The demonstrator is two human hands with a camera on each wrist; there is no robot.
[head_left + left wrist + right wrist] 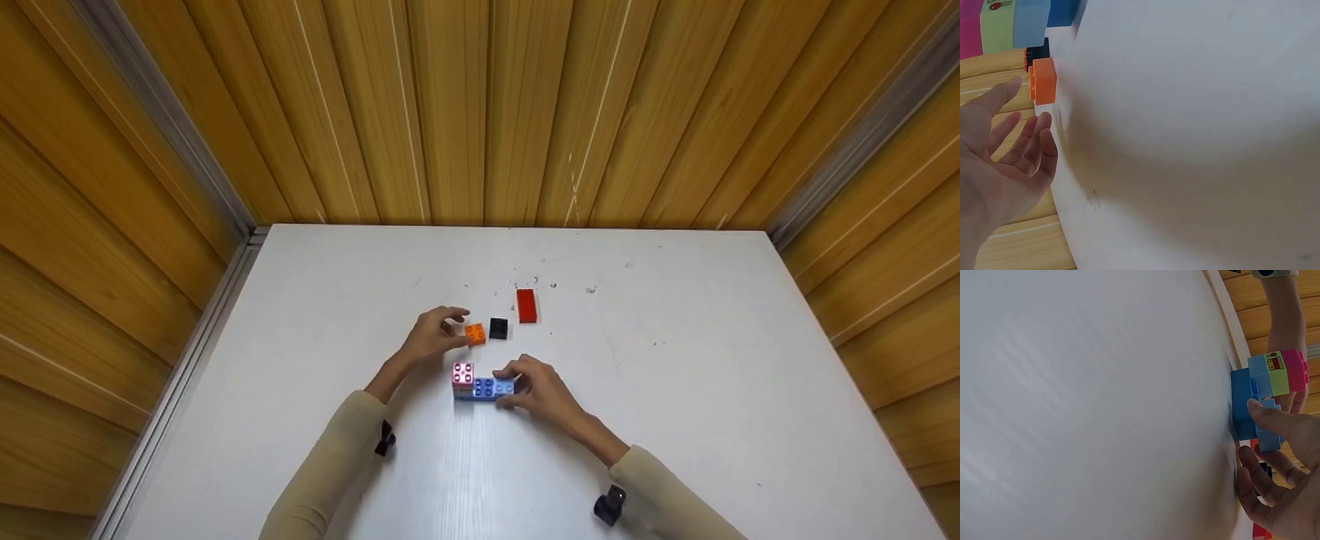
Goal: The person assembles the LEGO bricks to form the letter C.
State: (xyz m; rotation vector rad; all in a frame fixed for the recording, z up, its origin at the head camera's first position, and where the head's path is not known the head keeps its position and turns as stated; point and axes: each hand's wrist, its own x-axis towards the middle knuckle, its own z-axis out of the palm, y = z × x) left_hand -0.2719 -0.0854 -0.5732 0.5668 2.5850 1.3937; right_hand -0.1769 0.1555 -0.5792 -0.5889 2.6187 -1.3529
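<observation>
right hand (pixel 541 390) pinches light-blue brick (pixel 505 387) atop darker-blue brick (pixel 484 388); left hand (pixel 433 334), fingers apart, beside orange studded brick (pixel 475 334) on white table (pixel 675 382). bricks likely light, rigid, slick; grip side walls.

Wood-grain panelled wall (pixel 450 112) rises at 12 o'clock, continuing at 9 and 3 o'clock. Grey metal posts (pixel 171 114) mark the corners at 10 and 2 o'clock. Dark specks (pixel 553 285) dot the white tabletop (pixel 712 360) near its 12 to 1 o'clock.
</observation>
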